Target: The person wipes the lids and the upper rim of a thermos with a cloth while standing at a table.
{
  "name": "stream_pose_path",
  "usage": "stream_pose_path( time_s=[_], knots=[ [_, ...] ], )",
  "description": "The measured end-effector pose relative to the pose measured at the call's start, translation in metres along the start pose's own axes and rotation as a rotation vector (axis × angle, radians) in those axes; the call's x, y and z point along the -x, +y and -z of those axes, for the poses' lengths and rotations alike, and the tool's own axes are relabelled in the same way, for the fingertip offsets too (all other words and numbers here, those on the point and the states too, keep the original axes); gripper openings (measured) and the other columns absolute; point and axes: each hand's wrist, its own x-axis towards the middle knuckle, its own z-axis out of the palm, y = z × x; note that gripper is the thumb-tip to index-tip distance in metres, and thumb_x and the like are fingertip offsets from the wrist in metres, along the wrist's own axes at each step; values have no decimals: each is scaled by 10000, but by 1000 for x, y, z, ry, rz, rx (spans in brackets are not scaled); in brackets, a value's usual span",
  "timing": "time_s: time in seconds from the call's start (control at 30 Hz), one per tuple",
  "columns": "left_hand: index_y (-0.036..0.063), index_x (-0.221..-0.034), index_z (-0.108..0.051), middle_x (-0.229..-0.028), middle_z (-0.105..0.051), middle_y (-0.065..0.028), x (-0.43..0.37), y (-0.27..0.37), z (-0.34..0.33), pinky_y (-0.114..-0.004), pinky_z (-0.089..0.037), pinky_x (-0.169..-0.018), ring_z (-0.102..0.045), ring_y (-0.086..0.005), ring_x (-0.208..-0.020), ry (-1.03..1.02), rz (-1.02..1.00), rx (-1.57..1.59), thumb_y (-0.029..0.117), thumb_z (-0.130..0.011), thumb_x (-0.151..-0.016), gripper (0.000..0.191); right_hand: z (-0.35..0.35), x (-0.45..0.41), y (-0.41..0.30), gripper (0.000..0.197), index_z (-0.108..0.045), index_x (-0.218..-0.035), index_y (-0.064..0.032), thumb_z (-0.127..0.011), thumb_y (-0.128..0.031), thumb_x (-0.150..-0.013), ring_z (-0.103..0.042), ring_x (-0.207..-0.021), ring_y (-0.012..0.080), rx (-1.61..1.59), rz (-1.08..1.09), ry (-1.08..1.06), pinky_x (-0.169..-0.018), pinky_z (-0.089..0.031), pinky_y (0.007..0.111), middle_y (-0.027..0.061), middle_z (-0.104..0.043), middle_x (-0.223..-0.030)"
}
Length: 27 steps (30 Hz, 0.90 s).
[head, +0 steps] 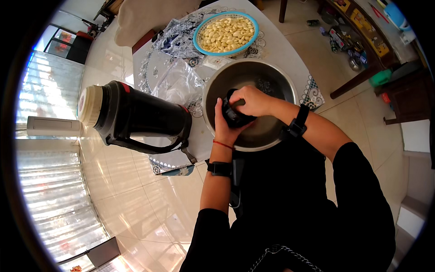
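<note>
My left hand (227, 124) holds a black cup-shaped container (234, 115) from below and the side, thumb up along its wall. My right hand (253, 100) reaches into the container's mouth with bent fingers. A small dark piece shows between its thumb and fingers, but I cannot tell whether it is separate or part of the container. Both hands are over a round stainless steel basin (287, 80), which has shallow water and some bubbles at the bottom. Left of the basin is a large black vacuum flask (149, 112) with a cream cap (90, 105) and a side handle.
A blue-rimmed basket (255, 25) of pale peeled beans or seeds (227, 34) stands at the table's far end. Beside it lie a patterned cloth (180, 39) and a clear plastic bag (180, 81). The patterned tablecloth (149, 64) reaches the table edges. A dark wooden table leg (350, 83) rises at right.
</note>
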Motion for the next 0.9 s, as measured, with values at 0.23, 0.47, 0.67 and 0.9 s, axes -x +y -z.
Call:
stream_pose_path(
  time_s=[0.23, 0.47, 0.67, 0.9],
  knots=[
    [173, -1242, -486, -1216, -537, -85, -6, -4, -3, -548, -400, -918, -506, -282, -1127, 24, 1, -96, 601, -445, -837, 591, 6, 0, 29, 199, -675, -808, -49, -608, 22, -635, -557, -866, 321, 769, 331, 93, -772, -463, 393, 112, -604, -828],
    [149, -1241, -474, -1148, -557, -49, -20, -17, 17, -418, -494, -806, -564, -213, -1001, 175, -298, -294, 474, -503, -884, 484, 9, 17, 12, 288, -683, -937, -51, -580, -50, -667, -628, -833, 303, 223, -292, -194, -731, -494, 366, 171, -660, -861],
    [74, -1313, -402, -1124, -529, -81, -16, -21, 6, -252, -423, -858, -520, -143, -989, 228, -651, -481, 252, -612, -877, 515, 27, 38, 4, 309, -682, -961, -63, -593, -60, -665, -634, -868, 296, 231, -335, -267, -754, -495, 354, 155, -667, -890],
    [46, -1352, -347, -1184, -472, -138, -24, -28, 9, -314, -383, -936, -484, -213, -1051, 460, -999, -1089, 283, -667, -830, 656, 16, 56, 9, 327, -664, -997, -101, -562, -20, -698, -605, -978, 298, 599, -485, -323, -804, -490, 376, 128, -649, -1007]
  ],
)
